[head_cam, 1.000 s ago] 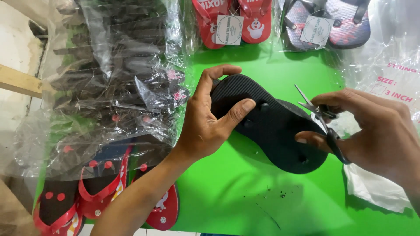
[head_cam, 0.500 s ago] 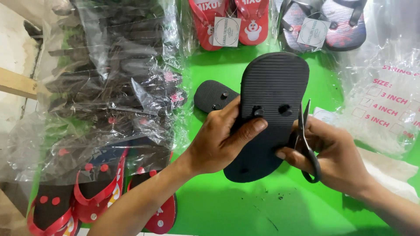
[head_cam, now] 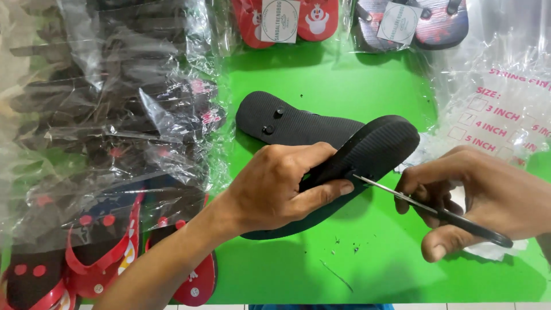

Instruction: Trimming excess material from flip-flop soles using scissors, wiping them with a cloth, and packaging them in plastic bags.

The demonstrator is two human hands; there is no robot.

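The left hand (head_cam: 275, 186) clamps its fingers around a black sandal sole (head_cam: 373, 152) mid-table; the right hand (head_cam: 482, 201), fingers closed on scissors (head_cam: 436, 211), touches the blade tips to the sole's edge.

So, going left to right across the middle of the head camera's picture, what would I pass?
Clear-wrapped pile of dark sandals → left hand gripping a black sole → scissors → right hand → clear plastic bags.
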